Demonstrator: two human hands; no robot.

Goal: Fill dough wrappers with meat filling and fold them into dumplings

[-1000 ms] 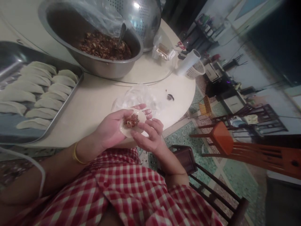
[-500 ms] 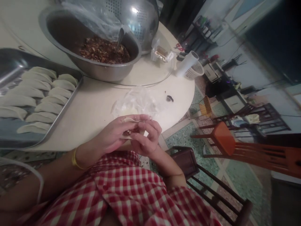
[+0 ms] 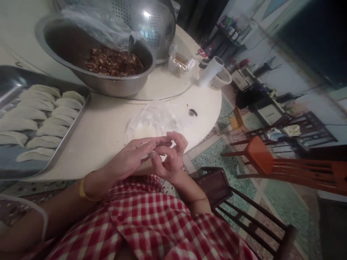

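Dumpling, one, mostly hidden between the palms near bench edge; left hand: grip narrow, closed about it; right hand: curled alongside, hold cannot be told; step, by judgement: folding, next move calling for pinched edges; steel bowl: dark filling, spoon; tray: folded dumplings, in rows

Red-checked garment, yellow wristband
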